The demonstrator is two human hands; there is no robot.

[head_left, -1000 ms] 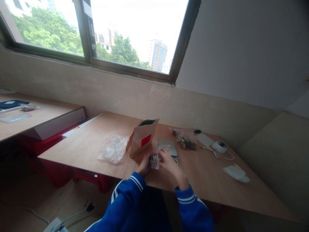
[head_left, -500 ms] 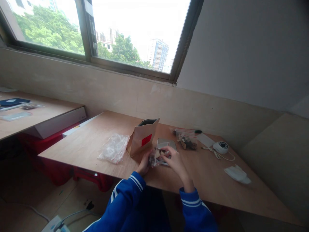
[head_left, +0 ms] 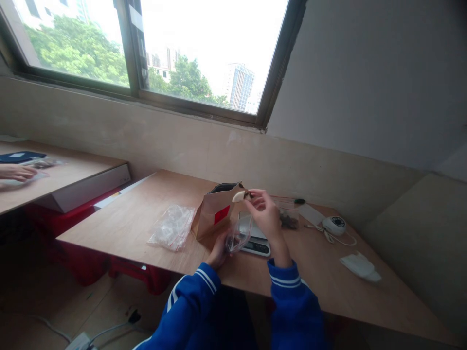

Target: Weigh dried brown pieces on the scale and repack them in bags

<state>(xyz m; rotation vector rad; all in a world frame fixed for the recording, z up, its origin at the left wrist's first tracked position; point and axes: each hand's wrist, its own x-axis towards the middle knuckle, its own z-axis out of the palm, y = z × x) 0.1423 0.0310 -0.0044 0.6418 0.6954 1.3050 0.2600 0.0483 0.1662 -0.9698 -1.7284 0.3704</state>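
My left hand is closed on a clear plastic bag, whose mouth gapes upward. Pinched in the fingertips of my right hand are pale dried slices with dark bits beside them. They are raised near the top right corner of a brown kraft paper bag, which stands upright with its top open and a red label on its front. Partly behind the plastic bag and my right wrist lies a digital scale; its display cannot be read.
Flat clear zip bags are piled left of the kraft bag. To the right are a bag of dried pieces, a white dome camera with a cable, and a crumpled white tissue. Another person's hand is at the left table.
My right hand has risen from the plastic bag with the pale slices, toward the kraft bag's top. My left hand still holds the plastic bag. Another person's hand has appeared at the left table.
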